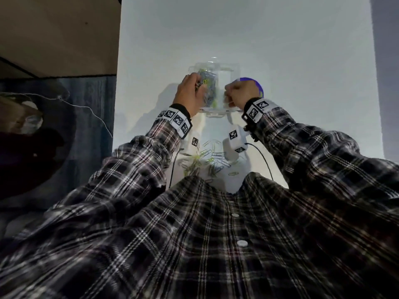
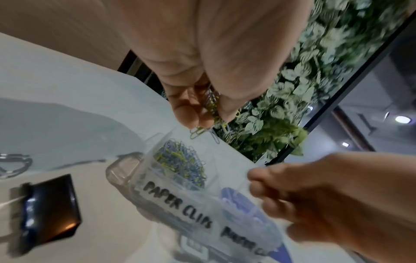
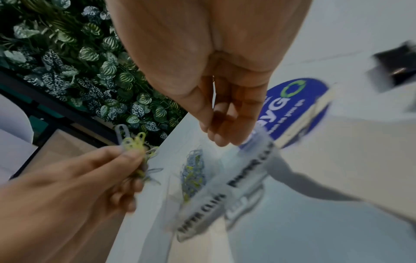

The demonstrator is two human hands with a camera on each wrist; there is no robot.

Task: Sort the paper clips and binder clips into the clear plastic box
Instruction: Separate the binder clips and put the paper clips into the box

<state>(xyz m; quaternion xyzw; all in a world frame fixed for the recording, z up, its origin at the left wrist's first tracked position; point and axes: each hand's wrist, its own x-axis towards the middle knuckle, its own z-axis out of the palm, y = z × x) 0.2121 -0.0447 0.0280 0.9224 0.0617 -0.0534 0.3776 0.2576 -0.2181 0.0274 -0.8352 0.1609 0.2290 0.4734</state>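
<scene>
The clear plastic box (image 1: 224,72) stands on the white table; its front bears black "PAPER CLIPS" labels (image 2: 178,201). A heap of blue and yellow paper clips (image 2: 182,160) fills its left compartment. My left hand (image 1: 197,87) hovers over that compartment and pinches a bunch of paper clips (image 2: 211,106), some dangling below the fingertips. My right hand (image 1: 228,98) grips the box's near right edge with curled fingers (image 2: 265,179). Loose paper clips (image 1: 207,160) lie on the table close to my body. A black binder clip (image 2: 49,210) lies to the left of the box.
A round blue sticker (image 3: 292,103) lies just right of the box. Another black binder clip (image 3: 396,71) shows further right, blurred. Wrist camera cables (image 1: 263,156) trail across the table near the loose clips. A wall of green leaves (image 2: 292,89) stands beyond the far table edge.
</scene>
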